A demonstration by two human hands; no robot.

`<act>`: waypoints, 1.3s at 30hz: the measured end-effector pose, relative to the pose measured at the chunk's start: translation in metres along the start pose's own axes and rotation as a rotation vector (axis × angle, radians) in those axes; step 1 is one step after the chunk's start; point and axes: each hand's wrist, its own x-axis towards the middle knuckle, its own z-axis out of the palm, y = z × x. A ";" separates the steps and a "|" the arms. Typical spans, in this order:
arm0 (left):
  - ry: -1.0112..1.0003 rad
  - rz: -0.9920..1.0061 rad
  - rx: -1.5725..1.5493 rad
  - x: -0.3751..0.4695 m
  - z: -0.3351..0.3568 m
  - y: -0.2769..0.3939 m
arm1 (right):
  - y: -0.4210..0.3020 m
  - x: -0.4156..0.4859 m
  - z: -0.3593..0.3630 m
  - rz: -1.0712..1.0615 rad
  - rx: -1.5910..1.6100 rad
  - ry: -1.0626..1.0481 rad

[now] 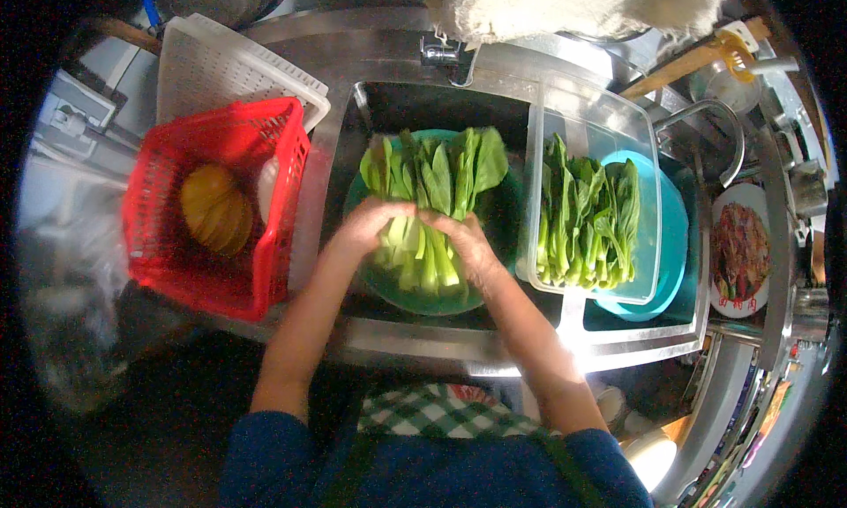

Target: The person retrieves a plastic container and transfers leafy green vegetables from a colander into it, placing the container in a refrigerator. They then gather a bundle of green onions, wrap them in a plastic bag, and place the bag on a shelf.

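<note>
A bunch of leafy green vegetables, leaves pointing away from me and pale stalks towards me, is gripped between both hands. My left hand wraps its left side and my right hand its right side, thumbs nearly meeting across the front. Below the bunch is a green basin in the left sink compartment; the stalk ends look blurred. To the right of my right hand, a clear plastic container holds more of the same greens, laid side by side.
A red plastic basket with a ridged yellowish gourd-like vegetable stands left of the sink, against a white perforated tray. A turquoise basin sits under the clear container. Faucets rise behind; a plate of food lies far right.
</note>
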 end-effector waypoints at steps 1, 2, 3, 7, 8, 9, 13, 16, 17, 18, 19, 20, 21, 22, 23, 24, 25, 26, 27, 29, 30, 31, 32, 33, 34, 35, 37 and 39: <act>-0.035 0.043 -0.021 -0.008 0.012 0.012 | -0.004 -0.001 0.003 -0.123 -0.026 -0.029; -0.081 0.093 0.018 -0.008 0.005 0.014 | -0.008 -0.002 0.007 -0.210 -0.038 -0.070; -0.087 0.166 0.028 -0.020 0.028 0.031 | -0.013 -0.002 0.008 -0.299 -0.046 -0.099; -0.092 0.250 0.131 -0.040 0.053 0.064 | -0.050 -0.022 0.016 -0.484 -0.196 -0.151; -0.092 0.355 0.227 -0.049 0.056 0.072 | -0.058 -0.025 0.021 -0.536 -0.234 -0.187; -0.107 0.455 0.322 -0.054 0.061 0.079 | -0.067 -0.031 0.022 -0.591 -0.274 -0.208; -0.092 0.455 0.563 -0.071 0.072 0.106 | -0.090 -0.046 0.022 -0.688 -0.515 -0.177; -0.013 0.579 0.590 -0.071 0.069 0.102 | -0.094 -0.056 0.024 -0.698 -0.735 -0.071; 0.012 0.638 0.624 -0.069 0.065 0.098 | -0.094 -0.061 0.025 -0.667 -0.758 -0.040; -0.033 0.594 0.526 -0.065 0.058 0.089 | -0.084 -0.054 0.022 -0.734 -0.743 -0.025; 0.025 0.512 0.485 -0.053 0.044 0.073 | -0.077 -0.051 0.019 -0.604 -0.735 -0.009; 0.014 0.423 0.502 -0.048 0.041 0.061 | -0.058 -0.041 0.014 -0.490 -0.530 -0.023; -0.014 0.338 0.522 -0.040 0.041 0.049 | -0.036 -0.027 0.003 -0.386 -0.326 -0.023; -0.066 0.222 0.440 -0.023 0.022 0.023 | -0.016 -0.013 -0.009 -0.264 -0.288 0.018; -0.105 0.104 0.356 -0.009 -0.001 -0.006 | -0.001 -0.005 -0.014 -0.135 -0.250 0.048; -0.059 0.111 0.392 -0.006 -0.015 -0.030 | 0.010 -0.009 -0.010 -0.183 -0.401 0.084; -0.022 0.129 0.433 -0.005 -0.021 -0.039 | 0.016 -0.013 -0.005 -0.246 -0.553 0.129; -0.053 0.205 0.440 -0.003 -0.020 -0.035 | 0.030 0.005 -0.014 -0.336 -0.414 0.070; -0.088 0.260 0.436 -0.002 -0.017 -0.034 | 0.046 0.019 -0.026 -0.410 -0.273 0.020; -0.119 0.169 0.395 -0.022 0.017 0.008 | 0.018 0.009 -0.022 -0.442 -0.192 -0.023; -0.098 0.241 0.412 -0.031 0.029 0.026 | 0.006 0.009 -0.018 -0.482 -0.250 -0.028; -0.065 0.315 0.426 -0.041 0.036 0.043 | -0.019 -0.007 0.001 -0.551 -0.277 -0.041; -0.038 0.376 0.465 -0.051 0.047 0.061 | -0.047 -0.021 0.013 -0.556 -0.340 -0.088; -0.028 0.438 0.502 -0.056 0.063 0.077 | -0.075 -0.039 0.016 -0.565 -0.406 -0.119; -0.033 0.536 0.493 -0.060 0.076 0.091 | -0.101 -0.056 0.022 -0.620 -0.460 -0.131; -0.051 0.574 0.657 -0.065 0.091 0.106 | -0.124 -0.070 0.021 -0.679 -0.519 -0.140; -0.120 0.815 0.777 -0.054 0.126 0.117 | -0.161 -0.076 -0.005 -0.787 -0.802 -0.085; -0.173 0.916 0.802 -0.040 0.160 0.120 | -0.193 -0.086 -0.034 -0.873 -0.944 -0.169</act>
